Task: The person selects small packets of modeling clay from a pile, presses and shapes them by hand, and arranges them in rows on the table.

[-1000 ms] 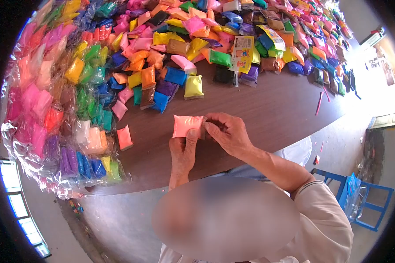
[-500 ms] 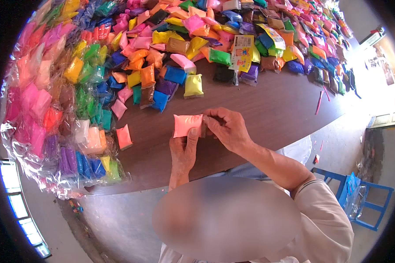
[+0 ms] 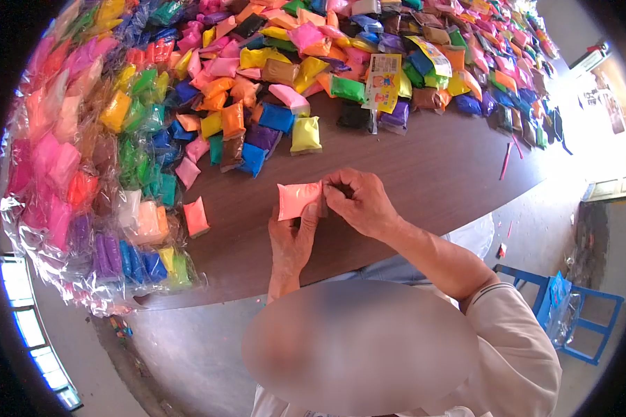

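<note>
A small coral-pink packet (image 3: pixel 297 199), puffy and sealed in clear film, is held above the brown table. My left hand (image 3: pixel 293 240) grips it from below, with the thumb across its front face. At the packet's right end, my right hand (image 3: pixel 360 201) pinches the edge of the film between thumb and fingers. A similar coral-pink packet (image 3: pixel 196 217) lies on the table to the left of my hands. Beyond them, a pale yellow packet (image 3: pixel 306 135) and a blue packet (image 3: pixel 253 160) lie at the near edge of a large heap.
Clear bags of coloured packets (image 3: pixel 142 167) line the left side. The heap (image 3: pixel 327 42) covers the back of the brown table (image 3: pixel 424 174). A printed yellow card (image 3: pixel 383 83) lies on it. Pink sticks (image 3: pixel 506 161) are at right. A blue frame (image 3: pixel 591 326) stands on the floor.
The held packet has shifted very slightly, and the left thumb sits a little further right on it. Both hands keep their hold. The heap and bags look the same.
</note>
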`<state>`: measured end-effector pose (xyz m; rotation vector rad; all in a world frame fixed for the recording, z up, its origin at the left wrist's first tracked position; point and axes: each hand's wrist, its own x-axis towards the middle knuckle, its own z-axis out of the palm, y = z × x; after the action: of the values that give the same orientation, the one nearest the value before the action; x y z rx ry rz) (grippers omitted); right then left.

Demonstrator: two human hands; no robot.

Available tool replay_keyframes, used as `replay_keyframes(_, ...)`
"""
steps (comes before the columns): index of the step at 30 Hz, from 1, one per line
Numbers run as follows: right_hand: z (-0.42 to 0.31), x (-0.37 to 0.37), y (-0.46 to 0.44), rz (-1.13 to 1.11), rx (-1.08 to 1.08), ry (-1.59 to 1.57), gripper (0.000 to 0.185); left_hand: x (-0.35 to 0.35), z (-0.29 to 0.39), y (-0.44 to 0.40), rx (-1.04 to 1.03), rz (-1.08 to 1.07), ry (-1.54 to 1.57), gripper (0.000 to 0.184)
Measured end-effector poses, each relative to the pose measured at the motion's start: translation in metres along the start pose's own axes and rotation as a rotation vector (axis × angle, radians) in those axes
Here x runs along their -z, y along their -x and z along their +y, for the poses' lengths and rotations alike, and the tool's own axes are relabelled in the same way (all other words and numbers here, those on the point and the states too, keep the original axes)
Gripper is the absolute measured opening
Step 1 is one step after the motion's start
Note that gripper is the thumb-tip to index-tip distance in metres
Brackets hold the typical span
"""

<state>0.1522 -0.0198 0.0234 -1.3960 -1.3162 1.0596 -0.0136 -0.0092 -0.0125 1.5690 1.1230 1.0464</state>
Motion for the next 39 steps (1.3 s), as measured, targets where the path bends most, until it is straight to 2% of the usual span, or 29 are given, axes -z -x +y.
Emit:
replay_keyframes(3, 0.008, 0.001, -0.002, -0.039, 0.045, 0.014, 0.016, -0.002, 0.002, 0.003, 0.018, 0.019, 0.144, 0.033)
replay_keyframes(6, 0.011, 0.002, -0.002, -0.169, 0.120, -0.061, 0.016, 0.002, -0.004, 0.007, 0.070, 0.003, 0.236, 0.033)
replay_keyframes(9, 0.013, 0.001, -0.002, -0.213, -0.016, -0.098, 0.017, 0.003, -0.005, 0.006, 0.073, 0.016, 0.216, 0.034)
replay_keyframes(15, 0.008, 0.004, 0.001, -0.232, -0.073, -0.267, 0.020, 0.002, 0.003, 0.004, 0.063, 0.036, 0.207, 0.036)
replay_keyframes(21, 0.014, 0.000, 0.002, -0.055, 0.108, -0.029, 0.023, -0.001, 0.008, 0.002, 0.043, 0.070, 0.189, 0.038)
replay_keyframes(27, 0.011, -0.005, 0.001, -0.013, 0.117, -0.009, 0.018, 0.002, 0.001, 0.003, 0.063, 0.038, 0.175, 0.038)
replay_keyframes(34, 0.010, -0.002, 0.000, -0.093, 0.005, -0.139, 0.016, 0.002, -0.003, 0.003, 0.031, 0.029, 0.114, 0.037)
replay_keyframes(39, 0.005, 0.000, 0.000, -0.158, -0.100, -0.234, 0.017, 0.002, 0.000, 0.003, 0.046, 0.028, 0.183, 0.037)
